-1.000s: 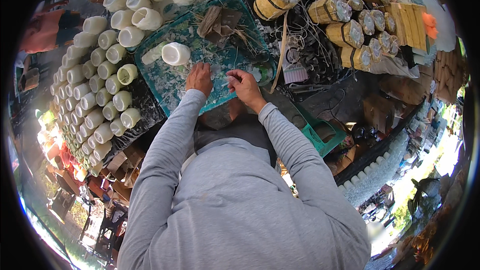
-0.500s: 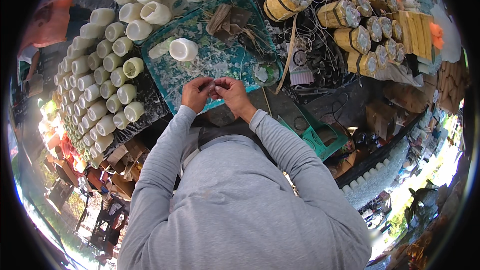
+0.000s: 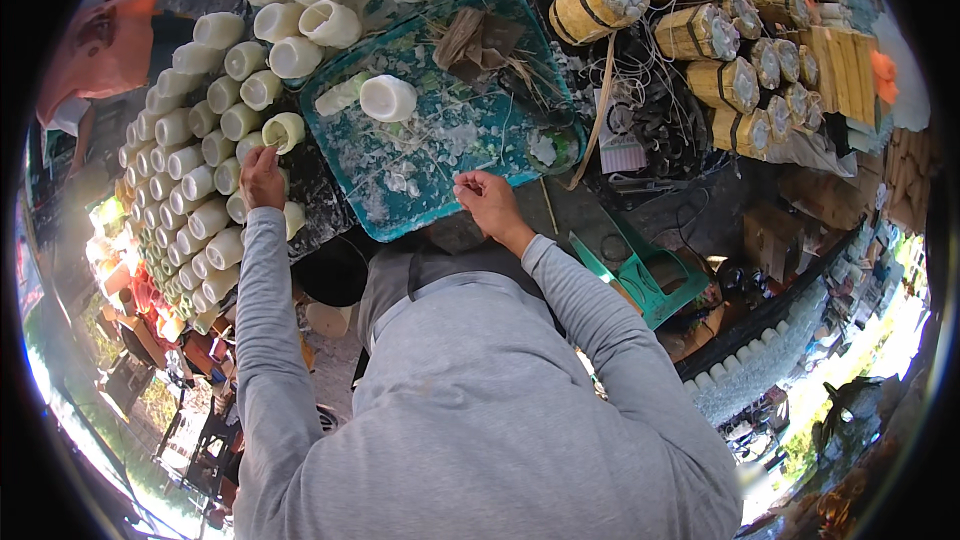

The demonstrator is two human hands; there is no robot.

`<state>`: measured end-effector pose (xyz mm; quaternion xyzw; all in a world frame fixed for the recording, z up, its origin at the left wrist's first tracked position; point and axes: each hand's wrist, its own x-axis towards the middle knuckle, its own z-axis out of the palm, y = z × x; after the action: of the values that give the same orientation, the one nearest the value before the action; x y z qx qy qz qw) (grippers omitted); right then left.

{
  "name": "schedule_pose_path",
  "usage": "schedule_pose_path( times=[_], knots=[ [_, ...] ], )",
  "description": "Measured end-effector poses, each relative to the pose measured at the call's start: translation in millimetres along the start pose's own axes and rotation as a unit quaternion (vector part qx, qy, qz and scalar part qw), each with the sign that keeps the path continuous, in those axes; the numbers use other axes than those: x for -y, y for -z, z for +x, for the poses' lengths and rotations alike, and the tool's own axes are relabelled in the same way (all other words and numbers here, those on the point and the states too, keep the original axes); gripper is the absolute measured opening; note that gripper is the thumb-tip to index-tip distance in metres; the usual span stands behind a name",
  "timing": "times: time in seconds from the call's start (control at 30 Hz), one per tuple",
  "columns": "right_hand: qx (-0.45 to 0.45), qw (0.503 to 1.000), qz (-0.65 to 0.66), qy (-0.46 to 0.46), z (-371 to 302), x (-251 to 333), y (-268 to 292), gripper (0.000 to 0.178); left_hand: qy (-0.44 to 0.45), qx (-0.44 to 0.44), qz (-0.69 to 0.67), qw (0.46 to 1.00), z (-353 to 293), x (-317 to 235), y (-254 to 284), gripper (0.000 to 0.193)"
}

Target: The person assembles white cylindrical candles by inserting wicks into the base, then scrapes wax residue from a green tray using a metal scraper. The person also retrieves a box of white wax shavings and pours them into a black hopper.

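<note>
The left hand (image 3: 262,180) is at the open pale cup (image 3: 285,131) beside the turquoise tray (image 3: 410,224); finger closure cannot be determined. The right hand (image 3: 492,204) is at the tray's near edge, fingers curled, grip indeterminate. Apparent step: cup retrieval; lifting calls for clearance from neighbouring cups (image 3: 239,121).

The person wears a heather-grey, long-sleeved, soft-cloth top (image 3: 510,400), loose over the torso. Left sleeve (image 3: 268,310) and right sleeve (image 3: 585,295): same grey fabric, finely creased, reaching the wrists. Dark grey cloth legwear (image 3: 385,275) shows past the hem.
</note>
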<state>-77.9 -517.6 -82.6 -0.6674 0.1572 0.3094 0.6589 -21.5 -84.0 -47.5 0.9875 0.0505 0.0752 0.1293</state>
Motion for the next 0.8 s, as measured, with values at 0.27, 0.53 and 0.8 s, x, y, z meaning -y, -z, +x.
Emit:
schedule_pose_path(
  times=[0.27,0.53,0.8],
  knots=[
    [-0.019,0.999,-0.049,-0.001,-10,6,-8,0.022,0.036,-0.021,0.007,0.999,11,13,-9,0.022],
    [-0.064,0.974,-0.208,0.065,-29,18,18,0.019,0.005,0.007,-0.013,1.000,24,22,-16,0.016],
    [-0.308,0.817,-0.459,0.166,-28,32,78,0.040,0.050,-0.040,-0.007,0.998,23,5,-11,0.023]
  ],
)
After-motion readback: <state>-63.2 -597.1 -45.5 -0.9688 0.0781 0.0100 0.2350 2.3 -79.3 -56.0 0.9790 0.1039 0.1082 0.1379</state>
